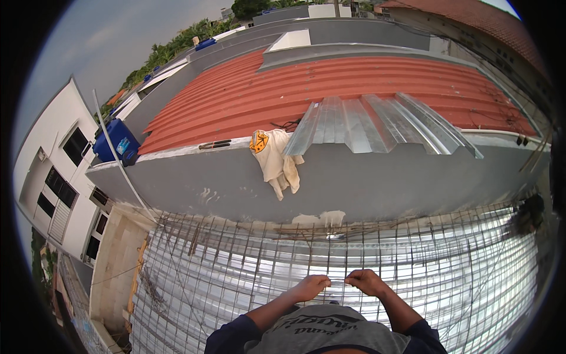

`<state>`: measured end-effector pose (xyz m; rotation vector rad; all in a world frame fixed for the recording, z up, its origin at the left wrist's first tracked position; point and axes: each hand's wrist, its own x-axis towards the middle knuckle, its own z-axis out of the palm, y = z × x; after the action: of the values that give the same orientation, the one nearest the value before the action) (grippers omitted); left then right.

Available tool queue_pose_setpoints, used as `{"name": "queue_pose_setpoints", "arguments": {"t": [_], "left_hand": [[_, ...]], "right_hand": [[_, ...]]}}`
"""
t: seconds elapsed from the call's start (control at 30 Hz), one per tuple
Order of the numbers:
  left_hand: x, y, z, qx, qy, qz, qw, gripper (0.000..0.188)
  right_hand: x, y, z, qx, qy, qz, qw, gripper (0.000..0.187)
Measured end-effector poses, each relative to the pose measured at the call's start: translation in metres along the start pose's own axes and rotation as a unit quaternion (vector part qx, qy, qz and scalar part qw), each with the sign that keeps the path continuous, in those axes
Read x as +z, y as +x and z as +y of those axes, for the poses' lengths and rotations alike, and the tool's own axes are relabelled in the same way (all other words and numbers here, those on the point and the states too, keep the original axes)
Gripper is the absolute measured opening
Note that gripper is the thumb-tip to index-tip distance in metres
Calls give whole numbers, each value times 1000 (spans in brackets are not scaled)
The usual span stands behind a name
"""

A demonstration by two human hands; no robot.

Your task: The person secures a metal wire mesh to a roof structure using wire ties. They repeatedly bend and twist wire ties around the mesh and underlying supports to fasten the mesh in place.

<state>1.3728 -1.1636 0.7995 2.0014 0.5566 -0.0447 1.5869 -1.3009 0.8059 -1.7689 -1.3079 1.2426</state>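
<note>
My left hand [311, 288] and my right hand [367, 282] are held a short way apart in front of my body. The fingers of both are closed in a pinch. A thin line seems to run between the fingertips, too fine to make out. Below the hands spreads a grid of steel reinforcing bars [261, 255], lying over shiny ribbed metal decking [236, 298]. I cannot tell whether either hand touches the bars.
A grey wall [377, 183] runs along the far side. On its top are a hanging cream cloth [277, 168], a dark-handled tool [214, 144] and bent metal sheets [359, 127], before a red ribbed roof [236, 88]. A blue tank [116, 141] and slanting pole [118, 162] stand left.
</note>
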Motion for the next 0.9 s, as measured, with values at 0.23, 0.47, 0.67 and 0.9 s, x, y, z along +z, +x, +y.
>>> {"name": "queue_pose_setpoints", "arguments": {"t": [0.23,0.47,0.67,0.9], "left_hand": [[15,5,-8,-42,79,55,995,29],[2,3,15,-19,23,-62,998,30],[1,1,11,-62,-91,90,990,30],[8,3,2,-58,38,-42,997,32]], "right_hand": [[-7,-9,-20,-157,-230,49,959,20],[-18,0,7,-36,32,64,997,23],[6,-5,15,34,63,32,997,34],[-13,-7,-29,-187,-178,74,963,20]]}}
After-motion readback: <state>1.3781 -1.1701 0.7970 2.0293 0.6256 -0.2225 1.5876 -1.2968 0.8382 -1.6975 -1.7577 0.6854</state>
